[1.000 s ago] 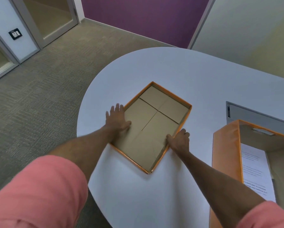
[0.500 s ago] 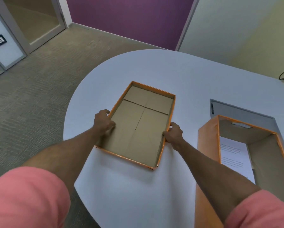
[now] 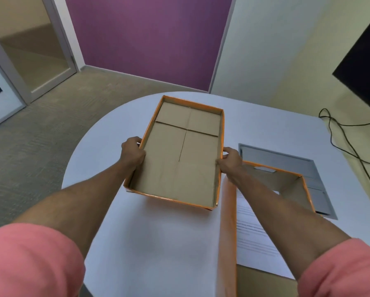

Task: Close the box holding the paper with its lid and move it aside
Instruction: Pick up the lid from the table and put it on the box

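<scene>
Both hands grip the orange lid (image 3: pixel 180 159) by its long sides, hollow side up: left hand (image 3: pixel 132 154) and right hand (image 3: pixel 229 162) with fingers closed on the rims. The open box (image 3: pixel 229 221) with the paper (image 3: pixel 254 239) stands just right on the bench (image 3: pixel 158 243).

The lid (image 3: pixel 179 159) sits above the table (image 3: pixel 158 243), open side up, between the left hand (image 3: pixel 132 153) and right hand (image 3: pixel 229 161). Right of it stands the box (image 3: pixel 228 232), with the paper (image 3: pixel 254 239) in it. Behind the box, a panel (image 3: pixel 286 161) lies in the table.
</scene>
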Demonstrator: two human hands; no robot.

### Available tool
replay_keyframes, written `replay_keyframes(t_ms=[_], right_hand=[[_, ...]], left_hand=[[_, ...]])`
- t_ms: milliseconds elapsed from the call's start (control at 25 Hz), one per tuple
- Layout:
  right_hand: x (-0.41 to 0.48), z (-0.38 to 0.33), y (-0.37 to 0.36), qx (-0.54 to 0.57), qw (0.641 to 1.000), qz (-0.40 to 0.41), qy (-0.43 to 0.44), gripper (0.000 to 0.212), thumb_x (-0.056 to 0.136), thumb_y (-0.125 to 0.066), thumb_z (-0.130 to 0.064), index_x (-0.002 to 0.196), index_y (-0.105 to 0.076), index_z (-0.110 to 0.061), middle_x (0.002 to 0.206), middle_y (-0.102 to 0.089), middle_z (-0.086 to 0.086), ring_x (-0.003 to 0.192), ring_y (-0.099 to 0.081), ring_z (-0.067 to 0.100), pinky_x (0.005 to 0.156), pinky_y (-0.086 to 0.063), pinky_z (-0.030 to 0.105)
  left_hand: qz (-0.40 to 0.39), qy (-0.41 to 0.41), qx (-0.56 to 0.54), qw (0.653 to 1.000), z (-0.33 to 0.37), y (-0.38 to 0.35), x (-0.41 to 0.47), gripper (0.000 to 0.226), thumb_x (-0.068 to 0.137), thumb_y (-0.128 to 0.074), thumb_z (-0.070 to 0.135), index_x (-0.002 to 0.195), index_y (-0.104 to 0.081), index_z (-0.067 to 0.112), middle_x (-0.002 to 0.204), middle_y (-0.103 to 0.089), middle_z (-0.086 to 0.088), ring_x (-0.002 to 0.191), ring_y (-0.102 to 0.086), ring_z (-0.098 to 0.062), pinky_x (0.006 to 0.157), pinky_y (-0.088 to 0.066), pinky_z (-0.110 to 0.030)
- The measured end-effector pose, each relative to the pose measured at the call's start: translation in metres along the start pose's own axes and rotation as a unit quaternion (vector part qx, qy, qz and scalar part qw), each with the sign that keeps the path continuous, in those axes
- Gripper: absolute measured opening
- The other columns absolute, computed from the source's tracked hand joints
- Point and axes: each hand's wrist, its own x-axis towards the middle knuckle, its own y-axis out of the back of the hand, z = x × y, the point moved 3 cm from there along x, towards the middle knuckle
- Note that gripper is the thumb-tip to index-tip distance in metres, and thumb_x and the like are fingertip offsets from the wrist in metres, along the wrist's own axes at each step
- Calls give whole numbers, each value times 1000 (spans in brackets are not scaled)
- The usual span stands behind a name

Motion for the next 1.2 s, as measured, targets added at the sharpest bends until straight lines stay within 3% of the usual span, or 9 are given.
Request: replay_keyframes(t_ms=[200,360,480,560,640,760,840,1000,1200], right_hand=[[-14,21,72,-9,999,30,13,36,84,-56,6,119,-61,-5,98,-71,18,82,-64,26,79,-55,34],[-27,57,117,15,1000,21,4,33,83,-57,9,114,-62,-1,99,-69,18,93,-67,34,83,-57,50],[-34,85,142,18,999,32,9,34,83,-59,9,115,-64,-2,107,-70,19,95,-66,34,86,-56,50],[-41,104,156,22,1000,20,1,37,84,-59,7,119,-63,-5,105,-70,16,91,-65,29,86,-56,48],[-47,118,167,26,1000,10,-8,40,84,-59,7,123,-61,-5,96,-67,12,87,-63,26,84,-57,47],[-57,134,183,10,1000,10,-14,40,85,-59,6,121,-61,-11,87,-62,2,77,-60,17,72,-56,34],[-62,143,190,6,1000,14,-25,40,85,-58,5,121,-60,-11,89,-64,6,80,-61,20,73,-55,33],[-65,157,196,-8,998,24,-57,42,84,-60,4,126,-57,-3,111,-67,18,89,-59,24,82,-52,35],[-68,146,203,-25,995,48,-84,37,84,-63,-5,119,-57,2,111,-65,19,94,-58,30,81,-47,36]], left_hand=[[-18,-49,-8,999,47,-26,-45,37,84,-59,-3,121,-58,-2,124,-60,-19,117,-57,-32,99,-46,-41],[-30,-71,-10,997,69,-58,-91,35,82,-57,-4,116,-62,-2,118,-64,-18,110,-60,-31,92,-48,-37],[-41,-87,-2,995,79,-79,-124,37,77,-54,5,112,-65,-1,113,-67,-17,104,-63,-31,88,-50,-36],[-47,-88,5,995,81,-93,-143,41,74,-52,10,111,-65,0,112,-67,-16,104,-63,-31,89,-51,-38],[-41,-83,8,996,81,-105,-159,35,80,-53,4,113,-64,0,113,-66,-16,105,-62,-30,89,-49,-35],[-46,-90,2,995,88,-120,-180,34,84,-49,-3,115,-63,0,114,-66,-15,101,-61,-24,88,-47,-31],[-33,-107,-8,994,99,-122,-188,35,82,-48,-3,112,-66,2,111,-68,-12,96,-59,-17,88,-47,-28],[-23,-111,-29,993,129,-119,-187,34,81,-51,2,108,-71,7,107,-72,-7,96,-63,-14,83,-43,-23],[-29,-130,-44,990,182,-105,-178,32,78,-57,1,106,-72,4,105,-72,-11,95,-64,-17,82,-51,-27]])
